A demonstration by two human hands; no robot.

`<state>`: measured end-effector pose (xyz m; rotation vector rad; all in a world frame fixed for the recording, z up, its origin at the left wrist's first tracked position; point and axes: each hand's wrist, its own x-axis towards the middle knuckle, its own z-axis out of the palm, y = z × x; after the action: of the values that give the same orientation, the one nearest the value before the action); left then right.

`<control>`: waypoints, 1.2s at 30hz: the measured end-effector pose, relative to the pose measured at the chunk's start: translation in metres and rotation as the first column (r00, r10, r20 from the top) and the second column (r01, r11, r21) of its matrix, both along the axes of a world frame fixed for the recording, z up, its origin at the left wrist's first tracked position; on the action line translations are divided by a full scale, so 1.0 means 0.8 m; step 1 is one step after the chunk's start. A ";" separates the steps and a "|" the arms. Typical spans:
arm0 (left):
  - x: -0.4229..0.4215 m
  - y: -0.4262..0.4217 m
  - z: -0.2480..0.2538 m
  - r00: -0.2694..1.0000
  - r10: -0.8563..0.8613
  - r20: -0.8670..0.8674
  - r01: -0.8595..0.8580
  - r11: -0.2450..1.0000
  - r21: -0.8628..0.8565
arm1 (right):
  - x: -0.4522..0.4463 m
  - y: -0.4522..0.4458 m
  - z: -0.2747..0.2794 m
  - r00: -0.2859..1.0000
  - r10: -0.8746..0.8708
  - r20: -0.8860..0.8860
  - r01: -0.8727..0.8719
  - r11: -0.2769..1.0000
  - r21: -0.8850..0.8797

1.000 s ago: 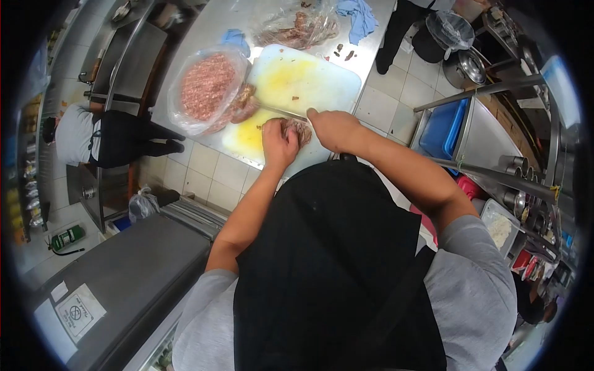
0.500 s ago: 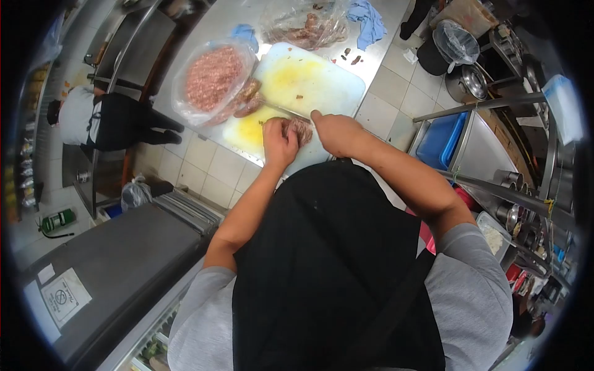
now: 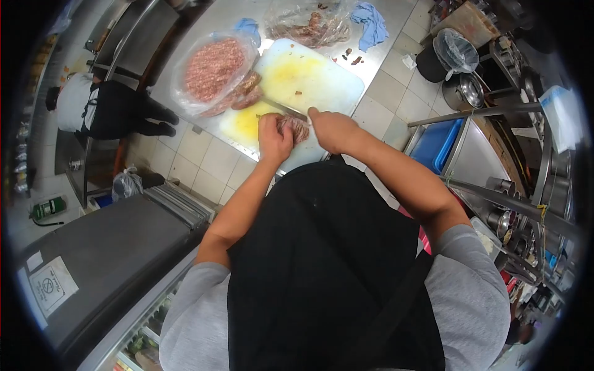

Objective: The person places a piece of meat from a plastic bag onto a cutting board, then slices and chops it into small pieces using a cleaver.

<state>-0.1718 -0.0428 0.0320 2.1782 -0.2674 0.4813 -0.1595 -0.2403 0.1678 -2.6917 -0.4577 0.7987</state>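
Observation:
My right hand [image 3: 332, 132] is closed around the handle of a knife [image 3: 283, 107], whose blade points left along the far side of a piece of meat [image 3: 299, 128]. Curled fingers of my left hand [image 3: 274, 137] hold that meat down on the near cutting board [image 3: 238, 128]. Whether the blade touches the meat I cannot tell. Beyond it lies another white cutting board [image 3: 340, 83] with yellow stains and a small scrap. Larger meat chunks [image 3: 247, 91] sit left of the boards, against an open plastic bag of chopped pink meat [image 3: 213, 68].
A clear bag of darker meat [image 3: 309, 28] and a blue cloth [image 3: 370, 26] lie at the table's far end, with dark scraps nearby. A co-worker [image 3: 102, 108] bends at a counter on the left. On the right stand a metal rack with a blue tub [image 3: 436, 145] and a lined bin [image 3: 455, 52].
The view has shifted slightly. Both hands stay at the meat, with the knife still along its far side; my left fingers look a little more drawn in.

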 end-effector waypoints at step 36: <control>-0.004 0.007 -0.016 1.000 -0.017 -0.017 0.018 0.996 0.089 | -0.042 -0.016 0.044 0.997 0.044 -0.063 -0.049 0.996 -0.070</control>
<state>-0.1747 -0.0369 0.0193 2.2638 -0.3042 0.4495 -0.1931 -0.2529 0.2031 -2.7219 -0.4880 0.9244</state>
